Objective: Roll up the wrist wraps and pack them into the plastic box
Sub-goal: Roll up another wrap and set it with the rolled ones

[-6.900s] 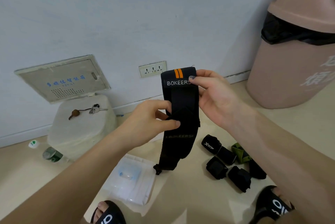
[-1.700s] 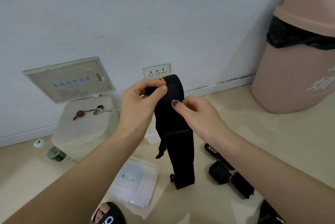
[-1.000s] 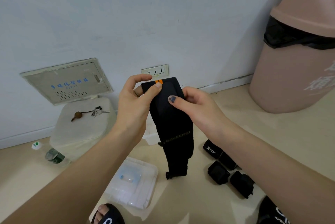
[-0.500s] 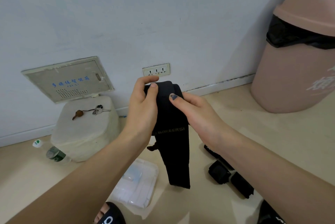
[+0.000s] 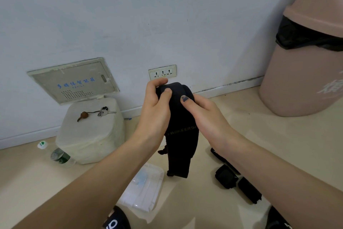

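**Black wrist wrap half-rolled in both hands above a beige floor**

The smooth, glossy beige floor (image 5: 241, 136) meets a pale blue-grey painted wall (image 5: 130, 15) along a white skirting board. Set into the wall are a cream metal panel with blue lettering (image 5: 74, 82) and a white triple socket plate (image 5: 162, 72). Below the panel stands a rounded off-white block-shaped stool (image 5: 91, 132) with a matte, slightly grubby top; a bunch of keys on a cord with a brown bead (image 5: 96, 113) lies on it. A clear plastic bottle with a green label (image 5: 57, 156) lies on the floor beside the stool. At the right stands a large dusty-pink plastic bin with a black liner (image 5: 304, 61).

The left hand (image 5: 156, 110) and right hand (image 5: 202, 115) each pinch the rolled top of a long black woven fabric wrist wrap (image 5: 181, 136), thumbs pressing on the roll; the grip of each is clamped on the cloth. The loose tail hangs straight down, with faint lettering across it.

Under it on the floor lies a clear, shallow rectangular plastic box (image 5: 143, 186). To the right, several black rolled wraps (image 5: 235, 180) lie close together. Black slippers with white print (image 5: 115, 221) show at the bottom edge.
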`<state>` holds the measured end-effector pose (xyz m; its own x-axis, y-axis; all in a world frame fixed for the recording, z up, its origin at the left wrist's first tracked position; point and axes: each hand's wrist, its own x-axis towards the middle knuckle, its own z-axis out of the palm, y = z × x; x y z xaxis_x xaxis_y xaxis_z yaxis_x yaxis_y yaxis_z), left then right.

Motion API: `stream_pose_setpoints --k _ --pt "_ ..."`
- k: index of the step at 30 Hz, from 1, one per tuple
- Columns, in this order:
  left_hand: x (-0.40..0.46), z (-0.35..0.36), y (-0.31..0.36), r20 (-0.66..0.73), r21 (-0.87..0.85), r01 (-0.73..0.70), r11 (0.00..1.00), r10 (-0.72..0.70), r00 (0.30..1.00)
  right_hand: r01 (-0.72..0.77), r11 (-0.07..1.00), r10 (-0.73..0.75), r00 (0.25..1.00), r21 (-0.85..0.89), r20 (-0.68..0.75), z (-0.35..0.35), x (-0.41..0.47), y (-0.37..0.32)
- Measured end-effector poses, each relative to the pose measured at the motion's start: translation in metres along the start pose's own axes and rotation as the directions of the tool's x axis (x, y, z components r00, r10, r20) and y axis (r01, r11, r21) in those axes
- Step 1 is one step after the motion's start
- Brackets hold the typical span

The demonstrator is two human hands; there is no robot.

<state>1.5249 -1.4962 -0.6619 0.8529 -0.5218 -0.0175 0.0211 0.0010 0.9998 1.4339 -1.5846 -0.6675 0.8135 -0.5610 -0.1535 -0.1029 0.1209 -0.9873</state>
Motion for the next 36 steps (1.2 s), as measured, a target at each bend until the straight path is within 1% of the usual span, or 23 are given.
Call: stream_pose_setpoints --k 2,6,9,12,15,19,22,24,26,28,30,32,34,36 --pt "-0.001 0.000 0.000 0.013 -0.015 0.037 0.999 -0.036 0.999 0.033 0.999 -0.032 0.999 0.015 -0.014 0.000 -0.001 0.001" --pt "-0.001 0.000 0.005 0.022 -0.022 0.004 1.000 -0.004 1.000 0.024 0.998 -0.025 1.000 0.061 0.015 -0.003 -0.001 -0.002" --pt "0.004 -0.002 0.006 -0.012 0.007 0.007 1.000 -0.007 1.000 -0.021 0.998 0.016 0.996 0.064 0.083 -0.004 -0.001 -0.003" --pt "0.008 -0.006 0.006 -0.051 0.042 0.010 0.999 -0.008 0.999 -0.003 0.998 -0.004 0.995 0.065 0.103 -0.004 -0.004 -0.001" --pt "0.012 -0.010 0.007 -0.067 0.014 0.045 0.999 -0.044 0.997 0.001 0.997 -0.009 0.994 0.079 0.107 -0.004 -0.004 -0.002" --pt "0.014 -0.011 0.006 -0.101 -0.016 0.096 0.995 -0.097 0.990 -0.034 0.998 0.026 0.990 0.056 0.139 -0.005 -0.002 -0.003" --pt "0.013 -0.010 0.007 -0.101 -0.033 0.155 0.987 -0.157 0.982 -0.027 0.998 0.020 0.993 0.062 0.120 -0.005 -0.003 -0.003" --pt "0.012 -0.008 0.010 -0.104 -0.032 0.152 0.988 -0.155 0.982 -0.020 0.997 0.014 0.995 0.068 0.097 -0.007 -0.002 -0.002" --pt "0.008 -0.007 0.012 -0.062 -0.016 0.136 0.991 -0.137 0.989 -0.019 0.996 0.015 0.999 0.092 0.051 -0.009 -0.001 -0.001" --pt "0.002 -0.007 0.010 0.062 0.037 0.110 0.993 -0.112 0.992 -0.022 0.991 0.023 1.000 0.135 -0.005 -0.013 0.002 -0.003" --pt "-0.008 -0.007 0.006 0.202 0.138 0.041 0.990 -0.069 0.977 -0.023 0.980 0.031 0.999 0.200 -0.037 -0.017 0.004 -0.005" --pt "-0.014 -0.006 0.000 0.286 0.204 -0.027 0.979 -0.033 0.958 -0.018 0.968 0.032 0.998 0.252 -0.050 -0.020 0.004 -0.009" --pt "-0.015 -0.006 -0.005 0.324 0.224 -0.057 0.973 -0.020 0.946 -0.006 0.961 0.022 0.998 0.277 -0.056 -0.022 0.005 -0.011" --pt "-0.013 -0.005 -0.008 0.315 0.223 -0.044 0.974 -0.029 0.949 0.006 0.952 0.016 0.998 0.306 -0.066 -0.023 0.006 -0.013"
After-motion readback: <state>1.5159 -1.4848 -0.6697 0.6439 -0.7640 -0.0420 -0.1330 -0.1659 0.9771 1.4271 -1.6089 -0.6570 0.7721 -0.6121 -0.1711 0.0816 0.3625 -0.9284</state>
